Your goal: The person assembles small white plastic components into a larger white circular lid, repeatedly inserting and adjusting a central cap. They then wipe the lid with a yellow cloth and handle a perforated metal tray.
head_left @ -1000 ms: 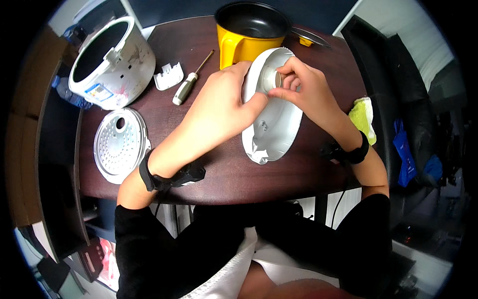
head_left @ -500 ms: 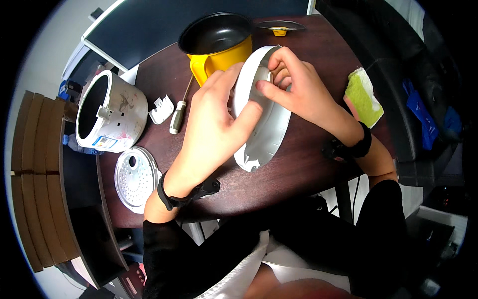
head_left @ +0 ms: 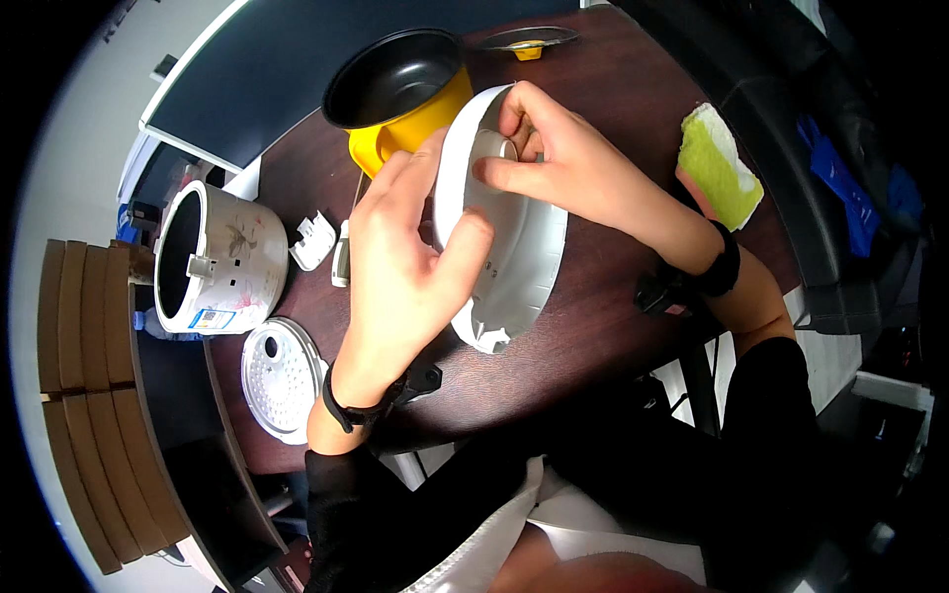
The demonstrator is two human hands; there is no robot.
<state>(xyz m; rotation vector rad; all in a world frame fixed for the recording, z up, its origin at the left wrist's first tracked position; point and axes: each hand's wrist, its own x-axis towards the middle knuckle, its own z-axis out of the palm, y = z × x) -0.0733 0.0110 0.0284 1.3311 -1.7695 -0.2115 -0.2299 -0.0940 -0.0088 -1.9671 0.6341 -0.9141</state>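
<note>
A white, hollow plastic lid shell (head_left: 529,262), shaped like a rice cooker's lid cover, is held up tilted on its edge above the table, its inside turned to the right. My left hand (head_left: 400,242) grips its left side, fingers behind the outer wall and thumb over the rim. Inside the upper part, the curled fingers and thumb of my right hand (head_left: 554,148) pinch at the far wall; whether a small part is between them is hidden. Just left of my left hand lies a screwdriver (head_left: 342,259), partly covered by that hand.
Left on the dark wooden table (head_left: 534,385) are a white rice cooker body (head_left: 247,247) on its side, a small white plastic piece (head_left: 313,242) and a perforated round plate (head_left: 282,390). Behind stand a yellow pot (head_left: 425,117) and a lid (head_left: 554,39). A green-white cloth (head_left: 727,178) lies right.
The whole view has turned slightly, so the table things sit differently in it. Both hands and the lid shell appear a little further left; their hold looks the same.
</note>
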